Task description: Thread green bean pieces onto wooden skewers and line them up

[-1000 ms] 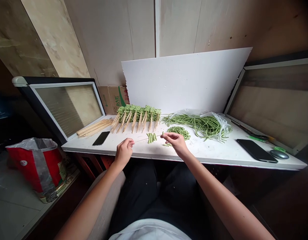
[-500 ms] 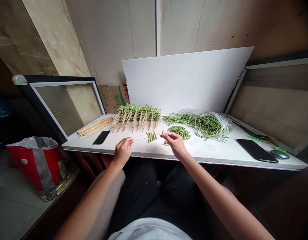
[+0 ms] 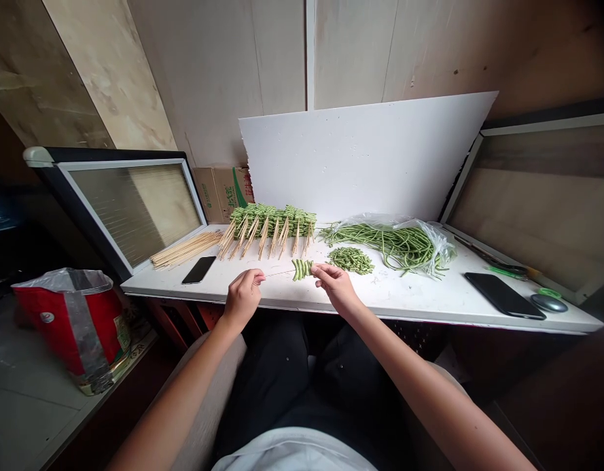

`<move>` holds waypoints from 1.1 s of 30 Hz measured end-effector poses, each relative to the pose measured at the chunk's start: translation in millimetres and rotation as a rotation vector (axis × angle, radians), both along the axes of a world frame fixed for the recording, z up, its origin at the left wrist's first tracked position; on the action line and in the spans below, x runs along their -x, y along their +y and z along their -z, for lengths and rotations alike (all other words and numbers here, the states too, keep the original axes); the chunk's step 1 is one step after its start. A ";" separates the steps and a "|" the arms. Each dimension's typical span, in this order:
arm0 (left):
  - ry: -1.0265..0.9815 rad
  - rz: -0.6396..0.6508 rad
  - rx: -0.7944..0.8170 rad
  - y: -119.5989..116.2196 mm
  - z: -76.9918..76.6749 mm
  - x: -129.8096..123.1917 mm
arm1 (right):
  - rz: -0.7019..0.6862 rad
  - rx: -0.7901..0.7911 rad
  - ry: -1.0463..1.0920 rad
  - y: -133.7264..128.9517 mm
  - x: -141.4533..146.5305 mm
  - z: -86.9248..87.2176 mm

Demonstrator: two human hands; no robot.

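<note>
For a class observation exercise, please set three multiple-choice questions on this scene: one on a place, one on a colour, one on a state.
1. Where do the bare skewers lie on the table? A. right end B. left end C. underneath
2. What colour is the bucket beside the table? A. red B. blue C. white
3. The threaded skewer is: A. lying down B. upright C. held in both hands

1: B, they lie at the table's left end.
2: A, its body shows red.
3: C, the left hand and right hand both pinch it.
</note>
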State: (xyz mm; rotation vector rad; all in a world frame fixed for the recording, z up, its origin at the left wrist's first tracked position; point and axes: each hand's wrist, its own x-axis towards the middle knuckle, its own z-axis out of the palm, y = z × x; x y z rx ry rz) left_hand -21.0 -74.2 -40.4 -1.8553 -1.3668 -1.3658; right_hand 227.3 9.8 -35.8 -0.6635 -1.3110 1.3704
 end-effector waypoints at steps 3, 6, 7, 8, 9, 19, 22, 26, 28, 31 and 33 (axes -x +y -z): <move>0.020 -0.005 -0.008 0.9 -1.0 3.8 | -0.054 0.027 -0.015 1.7 -0.3 -0.2; 0.031 -0.014 -0.013 2.7 1.1 7.2 | -0.079 0.016 -0.032 2.7 -1.4 0.2; 0.033 -0.017 -0.012 3.1 2.0 7.7 | -0.077 0.013 -0.042 2.8 -1.4 0.8; 0.035 -0.020 -0.007 3.5 2.9 8.0 | -0.067 0.009 -0.057 2.8 -1.2 1.6; 0.036 -0.022 -0.001 3.8 3.7 8.0 | -0.053 0.004 -0.077 2.6 -0.7 2.7; -0.026 -0.028 0.015 6.1 6.0 10.1 | 0.030 -0.244 -0.349 13.6 -26.9 -17.2; -0.074 -0.048 0.059 6.6 6.2 11.4 | 0.087 -0.389 -0.536 36.6 -56.9 -21.6; -0.097 -0.050 0.106 7.0 8.4 11.5 | 0.150 -0.443 -0.847 66.5 -86.3 -9.2; -0.094 -0.046 0.116 7.2 9.6 11.3 | 0.178 -0.473 -0.977 74.5 -92.0 -0.5; -0.083 -0.034 0.126 7.8 11.1 11.3 | 0.205 -0.519 -1.093 79.1 -93.7 10.0; -0.077 -0.026 0.132 8.1 11.6 11.4 | 0.191 -0.520 -1.149 80.3 -93.6 15.2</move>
